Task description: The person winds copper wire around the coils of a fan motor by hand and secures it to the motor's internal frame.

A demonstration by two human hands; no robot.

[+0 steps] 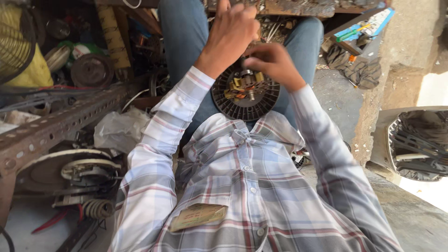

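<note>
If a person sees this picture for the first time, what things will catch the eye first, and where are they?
At top centre, the left hand and right hand work on a round dark motor part resting on the lap in blue jeans. The checked shirt fills the lower middle. At the left lies a rusty perforated metal bar among scrap, with a yellow fan guard in the top corner.
</note>
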